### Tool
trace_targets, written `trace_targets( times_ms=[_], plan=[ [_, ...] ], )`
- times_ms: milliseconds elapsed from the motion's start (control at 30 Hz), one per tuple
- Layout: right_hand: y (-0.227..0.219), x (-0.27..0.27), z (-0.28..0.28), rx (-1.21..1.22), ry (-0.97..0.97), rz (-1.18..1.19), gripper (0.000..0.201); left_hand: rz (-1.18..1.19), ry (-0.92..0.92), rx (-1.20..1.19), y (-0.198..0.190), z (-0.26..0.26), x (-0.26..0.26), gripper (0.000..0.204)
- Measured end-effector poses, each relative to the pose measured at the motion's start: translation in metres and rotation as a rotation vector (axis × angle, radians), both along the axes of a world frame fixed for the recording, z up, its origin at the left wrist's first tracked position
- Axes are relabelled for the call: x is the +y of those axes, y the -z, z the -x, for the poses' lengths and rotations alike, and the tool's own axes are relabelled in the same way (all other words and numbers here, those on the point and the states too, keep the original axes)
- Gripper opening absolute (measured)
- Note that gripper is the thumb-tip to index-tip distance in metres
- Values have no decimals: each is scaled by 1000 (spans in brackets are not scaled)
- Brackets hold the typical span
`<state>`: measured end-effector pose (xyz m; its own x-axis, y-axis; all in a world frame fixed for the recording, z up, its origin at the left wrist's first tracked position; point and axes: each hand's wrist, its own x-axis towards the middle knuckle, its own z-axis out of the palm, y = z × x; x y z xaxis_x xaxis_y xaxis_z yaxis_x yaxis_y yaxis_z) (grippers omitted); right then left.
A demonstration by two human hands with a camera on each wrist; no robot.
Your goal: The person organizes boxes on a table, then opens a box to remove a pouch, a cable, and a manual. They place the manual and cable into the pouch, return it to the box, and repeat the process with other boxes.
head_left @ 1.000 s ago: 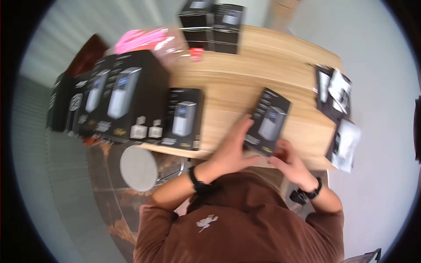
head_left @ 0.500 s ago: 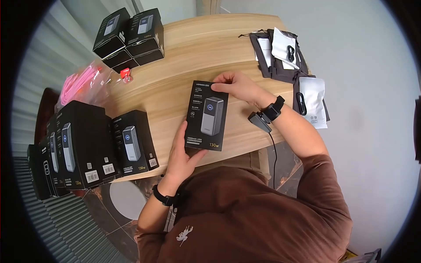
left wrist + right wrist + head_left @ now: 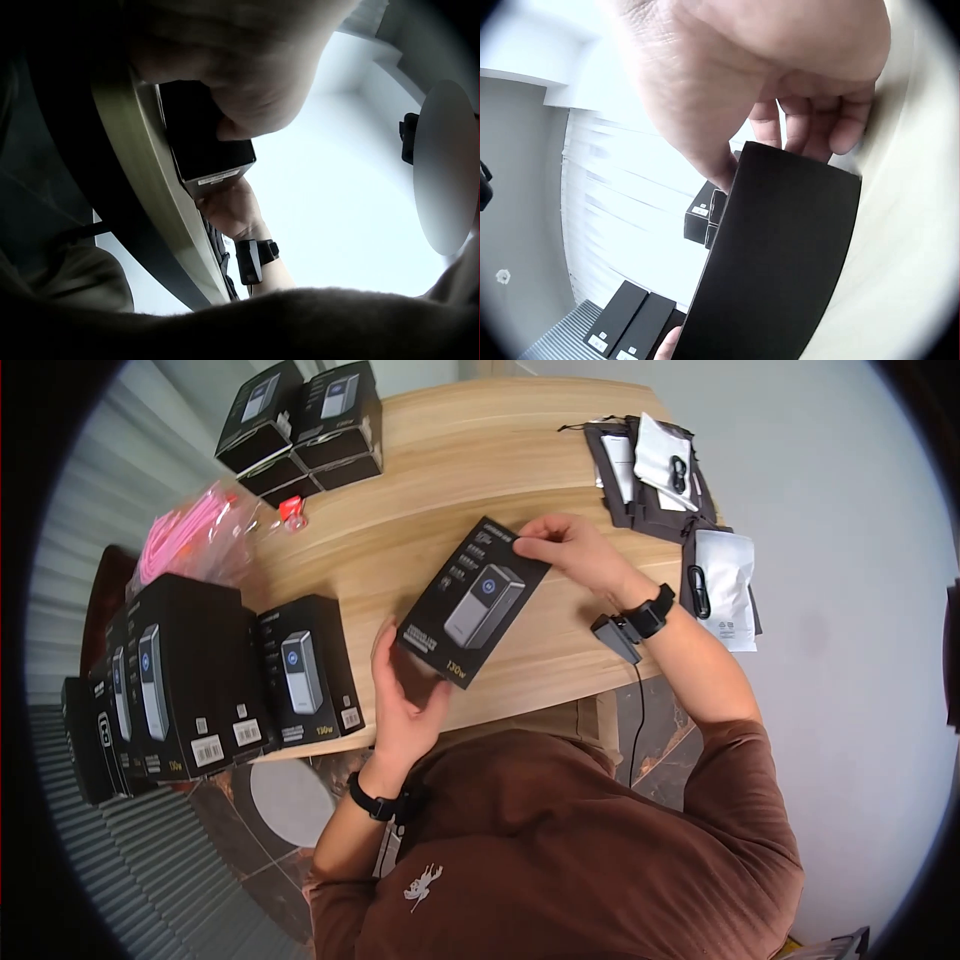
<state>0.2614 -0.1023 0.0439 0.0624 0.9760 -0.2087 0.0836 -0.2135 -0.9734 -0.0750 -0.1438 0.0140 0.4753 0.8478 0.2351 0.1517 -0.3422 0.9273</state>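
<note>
A black power bank box [image 3: 470,600], with a grey power bank printed on its face and "130w" in yellow, is tilted to the right over the wooden table. My left hand [image 3: 408,712] grips its lower end, fingers along the left side and thumb at the bottom edge. With the thumb on the face near the upper right corner, my right hand [image 3: 585,560] holds the other end. In the right wrist view a plain dark side of the box [image 3: 780,247] fills the middle, and that hand's curled fingers [image 3: 795,124] show beyond it.
More black boxes [image 3: 200,670] stand at the table's front left, and a stack [image 3: 335,420] at the back left. A pink item in clear plastic [image 3: 190,535] lies between them. Dark pouches [image 3: 650,480] with white packets and cables lie at right. A round stool [image 3: 290,800] stands below.
My right hand has gone from the box's lower right to its upper right corner. The box has since turned clockwise. The head view has shifted, bringing the pouches further into the picture.
</note>
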Motion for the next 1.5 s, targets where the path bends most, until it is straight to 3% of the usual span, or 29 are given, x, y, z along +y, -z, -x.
trace_targets(
  times_ms=[67,200,300,400,600,700,800,900,933,1033,1167,1267,1500],
  plan=[
    [-6,-5,4,-26,29,0,22,-92,12,92,-17,-3,0,121],
    [-9,-10,8,-54,52,-6,20,5,-112,147,-18,-15,-4,130],
    [-13,-13,10,-19,17,19,21,86,-144,40,-12,-16,0,128],
    [-17,-20,12,13,8,46,21,65,-161,114,-13,-11,1,125],
    [-24,-30,15,67,25,61,21,-55,-186,183,-13,-10,1,122],
    [-26,-33,15,102,99,63,22,-252,-205,369,-24,-10,1,123],
    [-25,-33,11,120,75,72,23,-229,-247,348,-24,-11,0,126],
    [-31,-32,11,130,77,130,23,-62,-92,55,-10,4,4,129],
    [-34,-33,13,119,89,146,22,-89,-64,82,-7,8,3,131],
    [-36,-36,16,115,49,116,19,-35,-36,38,-4,9,2,130],
    [-30,-32,13,65,42,73,14,-165,-74,156,-13,9,-2,125],
    [-38,-29,7,48,95,232,12,-157,-74,142,-14,11,-3,119],
    [-45,-18,-5,32,119,266,7,-210,-94,163,-20,20,-4,105]
  ],
)
